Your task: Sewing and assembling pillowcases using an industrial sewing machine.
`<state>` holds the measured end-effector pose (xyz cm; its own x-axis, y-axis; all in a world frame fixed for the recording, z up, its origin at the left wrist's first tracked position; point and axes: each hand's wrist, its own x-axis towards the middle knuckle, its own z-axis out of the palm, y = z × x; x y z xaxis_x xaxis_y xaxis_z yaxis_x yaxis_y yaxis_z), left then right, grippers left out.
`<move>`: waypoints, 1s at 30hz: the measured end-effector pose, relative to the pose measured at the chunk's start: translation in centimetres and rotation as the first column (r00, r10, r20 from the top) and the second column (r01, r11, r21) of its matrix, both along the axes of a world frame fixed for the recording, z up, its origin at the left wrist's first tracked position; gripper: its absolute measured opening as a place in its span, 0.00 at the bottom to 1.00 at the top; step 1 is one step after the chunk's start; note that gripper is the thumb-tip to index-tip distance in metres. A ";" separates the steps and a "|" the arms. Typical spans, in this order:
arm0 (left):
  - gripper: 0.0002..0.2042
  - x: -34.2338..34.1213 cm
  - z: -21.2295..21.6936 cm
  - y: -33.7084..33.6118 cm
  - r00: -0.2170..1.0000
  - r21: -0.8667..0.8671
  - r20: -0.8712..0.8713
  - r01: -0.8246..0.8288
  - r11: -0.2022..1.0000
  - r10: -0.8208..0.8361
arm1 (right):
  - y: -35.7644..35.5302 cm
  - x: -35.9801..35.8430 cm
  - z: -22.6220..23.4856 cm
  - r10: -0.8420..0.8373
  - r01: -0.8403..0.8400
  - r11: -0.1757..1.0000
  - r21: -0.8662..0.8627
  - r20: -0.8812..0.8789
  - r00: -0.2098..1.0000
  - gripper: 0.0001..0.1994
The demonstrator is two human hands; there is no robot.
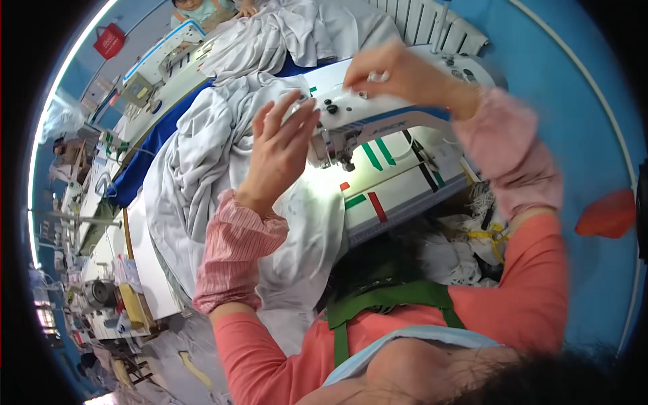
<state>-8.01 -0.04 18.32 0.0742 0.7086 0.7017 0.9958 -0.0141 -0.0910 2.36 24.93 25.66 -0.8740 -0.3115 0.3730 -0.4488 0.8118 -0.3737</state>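
Note:
A white sewing machine (424,113) with a blue stripe stands in front of me, its lamp lighting the needle area. My left hand (280,145) is raised by the left end of the machine's head, fingers spread and apart, with nothing visible in them. Over the top of the machine arm hovers my right hand (398,74), its fingers bent into a pinch. It is slightly blurred, and I cannot make out what is between the fingertips. Light grey-white fabric (196,145) lies heaped left of the machine and hangs over the table's near edge.
Red and green tape strips (376,206) mark the machine bed. More pale cloth (270,44) is piled at the back. A second sewing machine (158,61) and another person (202,10) are at the far left. A radiator (432,23) lines the blue wall.

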 end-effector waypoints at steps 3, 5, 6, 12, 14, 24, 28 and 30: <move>0.19 2.0 -1.5 -3.5 0.987 0.186 0.118 -0.131 0.974 0.111 | -4.4 0.1 -2.7 0.006 0.012 0.995 0.102 -0.168 0.986 0.07; 0.18 3.8 -3.1 -6.6 0.967 0.189 0.218 -0.176 0.966 0.133 | -5.4 0.3 -3.6 -0.049 0.095 0.981 0.168 -0.255 0.966 0.07; 0.18 4.5 -3.9 -8.0 0.962 0.194 0.235 -0.190 0.962 0.142 | -5.4 0.1 -3.5 -0.091 0.146 0.968 0.203 -0.261 0.961 0.07; 0.16 6.0 -8.9 -13.0 0.882 0.159 0.412 -0.318 0.935 0.230 | -4.9 -2.1 -2.5 -0.161 0.171 0.945 0.280 -0.057 0.985 0.08; 0.18 5.3 -10.4 -13.9 0.861 0.146 0.452 -0.329 0.933 0.233 | -4.6 -2.8 -1.8 -0.163 0.131 0.978 0.163 0.199 0.966 0.09; 0.16 1.9 -16.6 -15.2 0.779 0.097 0.561 -0.399 0.912 0.281 | -4.8 -3.4 -0.2 -0.113 0.062 0.985 0.160 0.336 0.935 0.07; 0.14 1.2 -18.2 -15.4 0.748 0.046 0.584 -0.418 0.907 0.315 | -4.8 -3.6 -0.2 -0.092 0.035 0.983 0.179 0.321 0.943 0.06; 0.14 1.2 -18.7 -15.4 0.739 0.024 0.586 -0.426 0.905 0.332 | -4.8 -3.7 -0.2 -0.094 0.043 0.987 0.158 0.334 0.938 0.05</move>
<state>-6.84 -15.43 -0.33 -0.6133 0.4783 0.6286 0.7893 0.3424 0.5096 -1.33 20.17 25.46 -0.9615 -0.2748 0.0054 -0.2573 0.8931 -0.3691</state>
